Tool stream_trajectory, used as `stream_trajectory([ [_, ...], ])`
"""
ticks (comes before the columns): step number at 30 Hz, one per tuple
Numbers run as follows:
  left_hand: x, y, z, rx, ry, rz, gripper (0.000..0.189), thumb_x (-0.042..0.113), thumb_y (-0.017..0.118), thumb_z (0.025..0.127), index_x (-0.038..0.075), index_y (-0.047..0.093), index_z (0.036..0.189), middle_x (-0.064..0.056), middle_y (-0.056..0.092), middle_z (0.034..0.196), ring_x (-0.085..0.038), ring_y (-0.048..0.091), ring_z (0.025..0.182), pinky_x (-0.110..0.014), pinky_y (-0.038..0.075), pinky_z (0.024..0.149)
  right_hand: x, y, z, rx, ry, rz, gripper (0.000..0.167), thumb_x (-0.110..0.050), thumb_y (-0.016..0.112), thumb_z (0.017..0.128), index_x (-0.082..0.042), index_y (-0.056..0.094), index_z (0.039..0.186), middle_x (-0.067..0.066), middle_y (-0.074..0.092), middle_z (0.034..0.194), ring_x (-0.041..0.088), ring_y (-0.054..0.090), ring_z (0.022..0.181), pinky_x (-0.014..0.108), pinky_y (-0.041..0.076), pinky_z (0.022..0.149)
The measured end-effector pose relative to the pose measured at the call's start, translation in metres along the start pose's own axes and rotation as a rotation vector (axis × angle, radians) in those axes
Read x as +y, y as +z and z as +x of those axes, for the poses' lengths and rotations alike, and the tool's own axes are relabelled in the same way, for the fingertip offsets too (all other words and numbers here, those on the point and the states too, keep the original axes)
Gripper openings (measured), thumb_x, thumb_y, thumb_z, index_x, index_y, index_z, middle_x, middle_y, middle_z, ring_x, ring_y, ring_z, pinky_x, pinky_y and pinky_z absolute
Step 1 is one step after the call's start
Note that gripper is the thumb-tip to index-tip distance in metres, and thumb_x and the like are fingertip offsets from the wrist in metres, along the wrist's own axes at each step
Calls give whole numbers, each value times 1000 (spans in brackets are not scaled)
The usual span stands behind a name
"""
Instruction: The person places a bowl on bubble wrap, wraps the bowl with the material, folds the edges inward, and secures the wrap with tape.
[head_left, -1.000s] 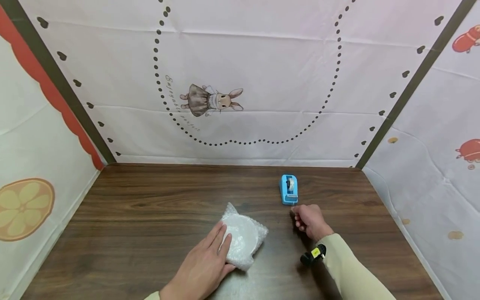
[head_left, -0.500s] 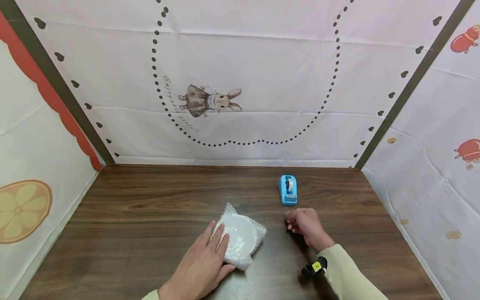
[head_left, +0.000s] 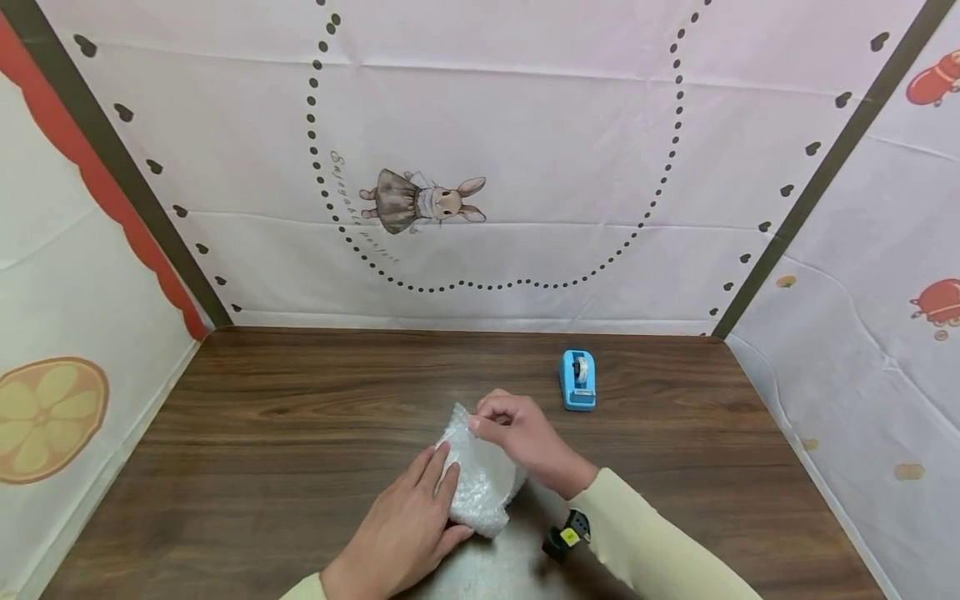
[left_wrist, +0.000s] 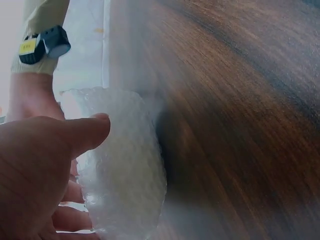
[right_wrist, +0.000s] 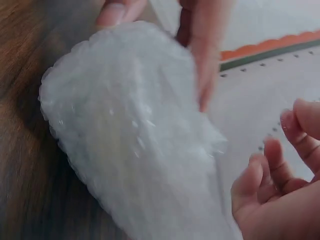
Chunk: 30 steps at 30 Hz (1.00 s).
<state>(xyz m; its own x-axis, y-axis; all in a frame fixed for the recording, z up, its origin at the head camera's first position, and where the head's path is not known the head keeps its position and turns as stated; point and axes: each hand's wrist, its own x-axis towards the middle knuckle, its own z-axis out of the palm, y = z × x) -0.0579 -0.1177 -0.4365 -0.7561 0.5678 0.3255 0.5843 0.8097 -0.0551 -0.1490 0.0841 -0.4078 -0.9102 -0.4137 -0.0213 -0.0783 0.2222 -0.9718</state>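
A bubble-wrapped package point(head_left: 486, 492) lies on the wooden table, with a pale, round shape showing through its wrap. My left hand point(head_left: 401, 521) rests on the package's left side, fingers straight across the top and thumb along the near edge. Over the far side of the package, my right hand point(head_left: 528, 437) has its thumb and forefinger together, pinching a small piece of clear tape that hardly shows. In the right wrist view these fingertips point(right_wrist: 295, 120) are beside the bubble wrap point(right_wrist: 135, 130). The left wrist view shows my left thumb point(left_wrist: 92, 132) against the wrap.
A blue tape dispenser point(head_left: 577, 381) with a roll in it stands farther back on the table point(head_left: 300, 392), right of the package. White printed cloth point(head_left: 525, 167) hangs behind the table and along both sides. A black wrist device point(head_left: 567, 536) sits on my right wrist.
My right hand has left the front of the tape dispenser with the piece of tape and moved left over the package. My left hand stays on the package.
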Motion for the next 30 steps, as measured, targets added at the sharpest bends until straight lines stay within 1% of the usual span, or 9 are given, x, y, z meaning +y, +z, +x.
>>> stream_trajectory([
  [5, 1, 0, 2, -21, 4, -4, 71, 55, 77, 87, -3, 68, 127, -26, 62, 142, -37, 62, 132, -40, 55, 106, 4, 13, 11, -55, 34, -83, 27, -13, 68, 100, 4, 68, 80, 0, 54, 86, 13, 50, 84, 27, 42, 77],
  [9, 1, -1, 3, -49, -8, -10, 67, 51, 76, 89, -3, 68, 128, -25, 62, 143, -36, 60, 134, -41, 53, 109, 4, 19, 15, -66, 38, -206, 31, -13, 67, 101, 3, 65, 75, -1, 48, 80, 13, 45, 75, 24, 39, 68],
  [13, 2, -3, 4, -70, -13, 4, 65, 51, 74, 91, -4, 69, 127, -24, 62, 144, -36, 60, 135, -39, 52, 111, 2, 21, 16, -75, 24, -330, 35, -10, 65, 101, -1, 61, 67, -1, 46, 76, 13, 44, 69, 23, 37, 62],
  [16, 2, -2, 3, -63, -9, 19, 66, 51, 74, 91, -3, 70, 127, -24, 62, 144, -36, 60, 135, -39, 52, 111, -1, 21, 16, -85, 23, -424, 36, -8, 65, 101, -4, 60, 65, 1, 49, 77, 15, 45, 73, 25, 37, 66],
  [19, 2, -1, 2, -38, -3, 34, 66, 52, 75, 90, -3, 71, 126, -24, 63, 143, -35, 60, 135, -39, 52, 110, -4, 23, 17, -89, 24, -542, 35, -7, 64, 99, -8, 62, 64, 2, 53, 80, 16, 45, 79, 28, 38, 72],
  [21, 2, 1, 2, -29, -1, 42, 66, 52, 75, 89, -2, 71, 126, -24, 63, 142, -35, 61, 134, -39, 52, 109, -5, 24, 16, -83, 16, -624, 37, -5, 64, 98, -11, 61, 61, -1, 53, 77, 15, 44, 79, 29, 38, 76],
  [23, 2, 0, 1, -26, -1, 51, 65, 52, 75, 89, -2, 71, 126, -23, 64, 142, -34, 61, 134, -38, 52, 110, -5, 25, 16, -73, -5, -698, 44, -5, 65, 96, -14, 54, 54, -4, 48, 66, 14, 43, 71, 28, 37, 78],
  [27, 2, 0, 1, -28, -1, 59, 65, 52, 76, 89, -1, 72, 126, -23, 64, 142, -33, 62, 133, -37, 52, 110, -7, 28, 14, -36, -21, -803, 58, -6, 67, 93, -19, 37, 45, -10, 28, 45, 11, 33, 54, 26, 34, 77],
  [30, 2, 1, 2, -28, 1, 61, 65, 52, 76, 88, -1, 72, 126, -22, 64, 143, -33, 62, 133, -37, 52, 111, -8, 31, 14, 2, 13, -823, 61, -7, 67, 91, -21, 34, 42, -12, 23, 40, 9, 30, 46, 24, 33, 62],
])
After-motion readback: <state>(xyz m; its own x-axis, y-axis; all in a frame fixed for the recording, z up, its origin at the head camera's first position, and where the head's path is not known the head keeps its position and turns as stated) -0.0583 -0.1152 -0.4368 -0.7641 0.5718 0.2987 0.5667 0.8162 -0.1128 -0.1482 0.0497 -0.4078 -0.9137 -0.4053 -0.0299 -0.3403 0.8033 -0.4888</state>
